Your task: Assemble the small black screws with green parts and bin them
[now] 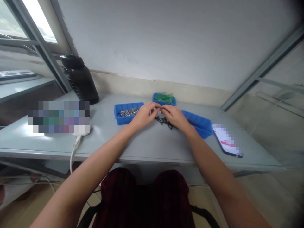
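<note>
My left hand and my right hand meet fingertip to fingertip above the desk, both with fingers pinched. Whatever they hold between them is too small and too hidden to make out. Just below lies a loose pile of small black screw-like pieces, partly covered by my right hand. Left of my left hand stands a blue bin with silvery pins or screws in it. Another blue bin sits beside my right wrist, dark pieces partly showing inside. Behind my hands, a smaller blue bin contains green plastic-like pieces.
A phone lies at the right of the grey desk. At the left stand a dark bottle and a blurred-out object with a white cable running over the front edge. Metal frame posts flank the desk, with a wall behind.
</note>
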`<state>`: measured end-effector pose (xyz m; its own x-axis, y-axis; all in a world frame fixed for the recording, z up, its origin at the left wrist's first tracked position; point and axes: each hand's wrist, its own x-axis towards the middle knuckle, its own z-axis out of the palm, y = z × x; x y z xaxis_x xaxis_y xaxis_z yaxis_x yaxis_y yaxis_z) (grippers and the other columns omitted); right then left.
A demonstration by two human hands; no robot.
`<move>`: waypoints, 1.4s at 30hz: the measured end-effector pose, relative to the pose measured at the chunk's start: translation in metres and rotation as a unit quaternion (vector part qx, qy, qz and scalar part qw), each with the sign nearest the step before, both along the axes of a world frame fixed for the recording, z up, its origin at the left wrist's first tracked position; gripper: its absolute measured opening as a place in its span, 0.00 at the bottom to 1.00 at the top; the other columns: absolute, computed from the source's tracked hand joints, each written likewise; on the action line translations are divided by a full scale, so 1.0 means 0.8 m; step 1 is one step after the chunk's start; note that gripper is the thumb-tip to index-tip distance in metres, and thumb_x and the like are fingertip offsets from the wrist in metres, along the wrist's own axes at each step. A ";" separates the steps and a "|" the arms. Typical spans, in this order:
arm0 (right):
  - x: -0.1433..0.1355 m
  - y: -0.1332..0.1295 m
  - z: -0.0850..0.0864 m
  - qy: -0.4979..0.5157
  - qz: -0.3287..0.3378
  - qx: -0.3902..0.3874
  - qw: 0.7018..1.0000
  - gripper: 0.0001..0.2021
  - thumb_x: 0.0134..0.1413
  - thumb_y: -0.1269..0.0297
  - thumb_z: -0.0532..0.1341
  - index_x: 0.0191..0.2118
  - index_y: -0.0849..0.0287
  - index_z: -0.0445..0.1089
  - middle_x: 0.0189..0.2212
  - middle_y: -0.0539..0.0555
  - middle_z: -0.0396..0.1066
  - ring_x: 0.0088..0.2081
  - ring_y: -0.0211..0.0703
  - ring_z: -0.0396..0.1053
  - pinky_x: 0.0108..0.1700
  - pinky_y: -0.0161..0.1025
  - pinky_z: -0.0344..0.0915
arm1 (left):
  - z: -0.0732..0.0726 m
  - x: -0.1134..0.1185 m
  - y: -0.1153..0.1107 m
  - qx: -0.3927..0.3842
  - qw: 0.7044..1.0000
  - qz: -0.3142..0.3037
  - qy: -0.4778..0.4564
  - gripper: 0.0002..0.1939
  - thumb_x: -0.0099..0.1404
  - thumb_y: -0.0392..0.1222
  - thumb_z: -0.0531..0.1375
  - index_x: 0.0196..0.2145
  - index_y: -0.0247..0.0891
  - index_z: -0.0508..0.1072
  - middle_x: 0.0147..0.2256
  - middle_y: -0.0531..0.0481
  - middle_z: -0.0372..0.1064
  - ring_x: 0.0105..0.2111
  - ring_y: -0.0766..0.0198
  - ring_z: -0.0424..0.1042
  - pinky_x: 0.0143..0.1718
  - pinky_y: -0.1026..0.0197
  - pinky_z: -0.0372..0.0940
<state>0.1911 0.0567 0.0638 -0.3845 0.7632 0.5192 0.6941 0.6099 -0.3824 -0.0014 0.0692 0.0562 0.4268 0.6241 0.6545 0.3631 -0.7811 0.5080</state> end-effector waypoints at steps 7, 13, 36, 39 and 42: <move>-0.002 -0.004 0.005 -0.041 -0.002 -0.009 0.999 0.14 0.67 0.60 0.52 0.41 0.57 0.75 0.38 0.56 0.77 0.41 0.47 0.73 0.44 0.41 0.64 | 0.002 -0.006 0.001 0.023 0.999 0.024 0.026 0.08 0.68 0.39 0.58 0.43 0.38 0.75 0.39 0.48 0.75 0.32 0.68 0.70 0.38 0.63 0.67; -0.003 -0.007 0.008 -0.014 -0.013 -0.004 1.000 0.13 0.66 0.60 0.54 0.43 0.56 0.75 0.41 0.55 0.77 0.42 0.47 0.73 0.45 0.41 0.64 | -0.001 -0.007 0.007 0.011 0.998 0.054 0.020 0.10 0.69 0.39 0.57 0.45 0.38 0.75 0.38 0.48 0.76 0.32 0.67 0.72 0.39 0.62 0.67; -0.004 -0.007 0.000 0.030 -0.047 0.086 0.995 0.11 0.65 0.58 0.55 0.42 0.54 0.73 0.37 0.55 0.75 0.38 0.47 0.71 0.46 0.44 0.66 | 0.001 -0.005 0.006 -0.012 0.997 0.051 0.056 0.09 0.68 0.41 0.57 0.41 0.37 0.76 0.37 0.48 0.76 0.31 0.66 0.71 0.37 0.62 0.65; -0.004 -0.007 0.001 0.028 -0.046 0.084 0.995 0.10 0.64 0.58 0.55 0.42 0.54 0.73 0.37 0.55 0.75 0.37 0.46 0.70 0.45 0.43 0.65 | 0.001 -0.005 0.006 -0.015 0.997 0.059 0.036 0.08 0.67 0.39 0.58 0.40 0.37 0.76 0.36 0.48 0.76 0.31 0.66 0.71 0.35 0.63 0.65; -0.004 -0.007 0.002 0.026 -0.044 0.068 0.996 0.10 0.64 0.59 0.55 0.41 0.54 0.72 0.37 0.54 0.75 0.37 0.46 0.70 0.44 0.43 0.65 | 0.001 -0.005 0.007 -0.010 0.997 0.071 0.010 0.07 0.66 0.39 0.58 0.41 0.37 0.75 0.35 0.49 0.75 0.31 0.66 0.70 0.36 0.63 0.65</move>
<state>0.1882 0.0514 0.0655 -0.2881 0.7144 0.6377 0.7287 0.5956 -0.3380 -0.0057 0.0746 0.0570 0.3470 0.6922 0.6328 0.4791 -0.7109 0.5149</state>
